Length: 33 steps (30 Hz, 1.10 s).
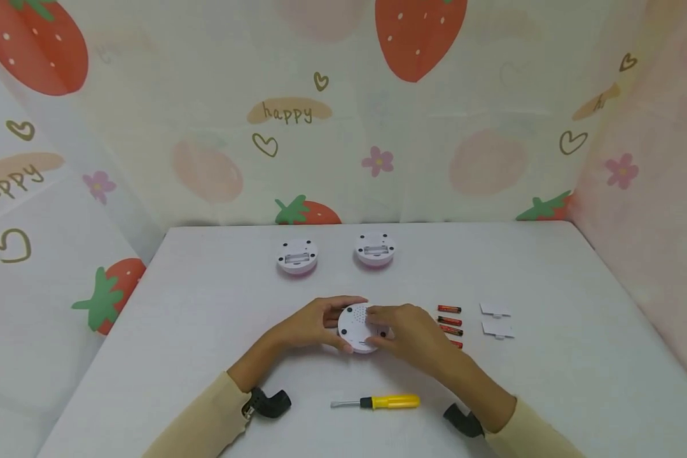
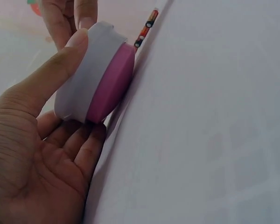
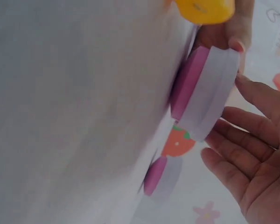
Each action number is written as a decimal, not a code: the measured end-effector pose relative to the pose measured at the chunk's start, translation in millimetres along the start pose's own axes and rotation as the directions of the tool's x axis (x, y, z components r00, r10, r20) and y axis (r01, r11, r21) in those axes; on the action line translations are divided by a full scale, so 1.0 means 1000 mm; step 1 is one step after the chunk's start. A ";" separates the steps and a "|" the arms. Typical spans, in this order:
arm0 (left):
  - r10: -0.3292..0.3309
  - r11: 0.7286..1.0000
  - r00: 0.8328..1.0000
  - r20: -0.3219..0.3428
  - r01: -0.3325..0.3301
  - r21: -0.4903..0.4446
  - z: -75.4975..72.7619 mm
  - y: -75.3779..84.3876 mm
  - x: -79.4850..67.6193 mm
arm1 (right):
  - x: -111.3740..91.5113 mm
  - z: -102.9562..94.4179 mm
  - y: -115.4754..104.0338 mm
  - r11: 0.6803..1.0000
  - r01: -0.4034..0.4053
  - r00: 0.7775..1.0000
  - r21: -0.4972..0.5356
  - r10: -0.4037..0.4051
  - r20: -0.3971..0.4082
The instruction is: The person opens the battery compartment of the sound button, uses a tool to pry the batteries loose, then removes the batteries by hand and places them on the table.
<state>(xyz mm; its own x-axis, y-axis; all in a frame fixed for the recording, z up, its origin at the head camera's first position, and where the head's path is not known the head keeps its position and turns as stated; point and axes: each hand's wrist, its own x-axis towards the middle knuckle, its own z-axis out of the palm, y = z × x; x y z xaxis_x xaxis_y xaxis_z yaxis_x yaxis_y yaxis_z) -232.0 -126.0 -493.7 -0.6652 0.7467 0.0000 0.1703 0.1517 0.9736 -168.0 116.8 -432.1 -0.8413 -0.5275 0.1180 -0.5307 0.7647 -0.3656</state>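
A round white-and-pink battery device (image 1: 356,327) sits near the middle of the table, its white underside with small holes and dark feet facing up. My left hand (image 1: 315,323) grips its rim, thumb on the near side and fingers round the far side. From the right, my right hand (image 1: 415,334) reaches over the underside, thumb and fingertips touching it. That hand hides part of the underside, so I cannot see whether its battery compartment is covered. In the right wrist view the right fingers (image 3: 238,156) are spread and only slightly bent beside the white casing (image 3: 210,93).
Two similar devices, one left (image 1: 297,257) and one right (image 1: 374,250), lie at the back with open battery compartments. Several red-and-black batteries (image 1: 450,320) and two white battery covers (image 1: 497,329) lie right. A yellow-handled screwdriver (image 1: 395,401) lies in front.
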 end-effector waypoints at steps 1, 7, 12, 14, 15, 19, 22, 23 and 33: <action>0.006 1.000 1.000 0.008 -0.006 -0.002 0.000 -0.001 0.000 | 0.000 0.001 -0.001 1.000 0.007 1.000 -0.021 -0.007 0.002; 0.034 0.999 0.999 0.040 -0.035 0.033 0.000 -0.005 0.001 | 0.001 0.004 -0.003 0.998 0.036 0.999 -0.057 -0.035 0.009; 0.033 0.996 0.999 0.032 -0.035 0.081 0.002 -0.003 0.000 | 0.001 0.003 -0.004 0.996 0.041 0.998 -0.073 -0.038 0.044; 0.032 0.995 0.999 0.032 -0.035 0.091 0.002 -0.002 0.000 | 0.002 0.003 -0.005 0.995 0.037 0.998 -0.095 -0.032 0.054; 0.031 0.995 0.999 0.032 -0.034 0.091 0.002 -0.002 0.000 | 0.002 0.003 -0.006 0.994 0.031 0.998 -0.105 -0.024 0.061; 0.030 0.995 0.999 0.033 -0.034 0.099 0.002 -0.003 0.000 | 0.002 0.003 -0.010 0.988 0.021 0.997 -0.151 -0.010 0.075; 0.036 0.994 0.999 0.028 -0.038 0.100 0.002 -0.005 0.001 | 0.001 0.004 -0.014 0.977 0.061 0.995 -0.206 -0.044 0.088; 0.038 0.994 0.999 0.024 -0.040 0.100 0.002 -0.006 0.001 | 0.001 0.004 -0.016 0.968 0.089 0.993 -0.235 -0.068 0.094; 0.043 0.996 0.999 0.015 -0.044 0.071 0.003 -0.005 0.001 | -0.005 0.003 -0.024 0.815 0.314 0.946 -0.487 -0.229 0.228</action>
<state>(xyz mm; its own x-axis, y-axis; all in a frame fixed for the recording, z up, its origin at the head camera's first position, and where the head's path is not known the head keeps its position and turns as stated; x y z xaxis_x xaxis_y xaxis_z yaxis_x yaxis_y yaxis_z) -231.2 -123.9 -499.2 -0.6464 0.7621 0.0385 0.2508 0.1646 0.9540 -150.7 99.8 -426.6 -0.6514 -0.7586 -0.0155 -0.7469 0.6375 0.1888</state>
